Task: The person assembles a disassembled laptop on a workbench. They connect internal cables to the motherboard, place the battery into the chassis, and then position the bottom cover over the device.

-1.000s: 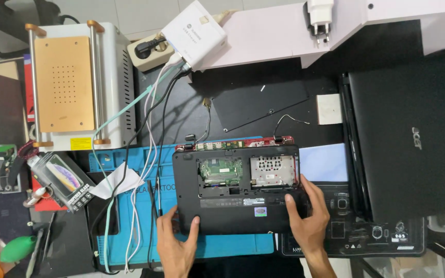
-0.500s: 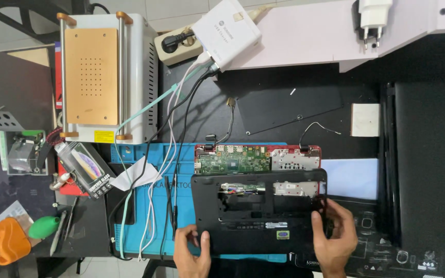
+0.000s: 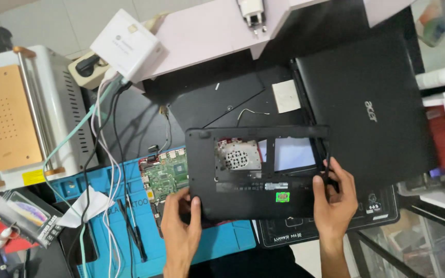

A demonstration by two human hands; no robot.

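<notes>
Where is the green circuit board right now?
The green circuit board lies left of centre on the blue rubber mat, half hidden under the black plastic laptop shell.

Lighting is even, diffuse and moderately bright, apparently from overhead, with only soft shadows under the left hand [image 3: 181, 231] and right hand [image 3: 336, 198]. The black laptop lid [image 3: 366, 113] at right shows a dull sheen without harsh glare, and dark surfaces lose detail. Focus is acceptable at centre; the frame edges are slightly soft and stretched, notably the white machine [image 3: 21, 118] at left.

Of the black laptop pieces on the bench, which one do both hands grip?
The cut-out bottom case, gripped by the left hand and right hand; the plain closed lid lies untouched.
</notes>
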